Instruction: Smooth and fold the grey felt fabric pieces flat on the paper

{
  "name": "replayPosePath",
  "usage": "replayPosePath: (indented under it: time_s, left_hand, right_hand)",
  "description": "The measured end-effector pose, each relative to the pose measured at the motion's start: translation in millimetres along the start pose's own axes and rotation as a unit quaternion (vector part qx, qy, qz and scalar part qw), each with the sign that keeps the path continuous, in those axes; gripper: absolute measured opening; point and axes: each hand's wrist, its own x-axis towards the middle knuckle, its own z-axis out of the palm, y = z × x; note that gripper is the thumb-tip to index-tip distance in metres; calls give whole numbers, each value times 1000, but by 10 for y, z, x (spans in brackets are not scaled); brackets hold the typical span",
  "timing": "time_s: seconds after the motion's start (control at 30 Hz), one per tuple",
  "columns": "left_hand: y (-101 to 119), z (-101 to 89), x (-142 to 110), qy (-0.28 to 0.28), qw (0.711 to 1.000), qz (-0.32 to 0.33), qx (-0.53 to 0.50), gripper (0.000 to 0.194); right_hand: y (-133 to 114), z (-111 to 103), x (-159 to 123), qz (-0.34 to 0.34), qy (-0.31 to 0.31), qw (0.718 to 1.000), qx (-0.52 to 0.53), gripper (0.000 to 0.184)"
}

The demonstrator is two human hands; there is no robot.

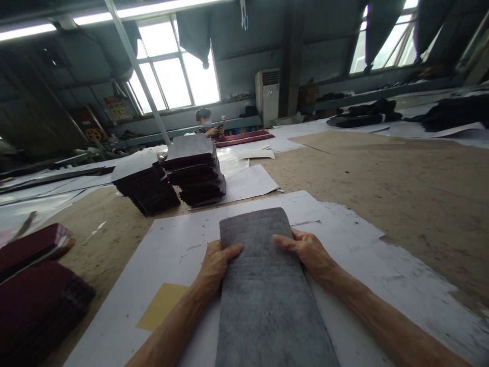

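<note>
grey panel gripped by both hands; poster lettering blurred

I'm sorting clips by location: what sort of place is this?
Probably a workshop or factory floor, perhaps one for cutting sheet material: a broad worktable bears stacks of like-shaped dark pieces, and long tube lights run overhead.
</note>
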Motion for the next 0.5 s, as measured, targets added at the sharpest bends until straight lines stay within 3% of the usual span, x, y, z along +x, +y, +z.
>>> replayPosePath:
  time_s: [0.1,0.23,0.4,0.5]
  left_hand:
    - [-1,-24,-43,5,1000,23,13,21]
    - [6,-46,-43,-7,995,94,19,25]
    - [-23,1,32,-5,999,46,0,25]
    - [-39,-5,17,38,997,62,8,20]
  right_hand:
    - [47,-35,-30,16,9,999,47,27]
    - [155,-44,-6,-70,55,995,40,21]
    - [127,-45,61,20,27,999,0,37]
    - [119,-67,27,5,45,998,-47,37]
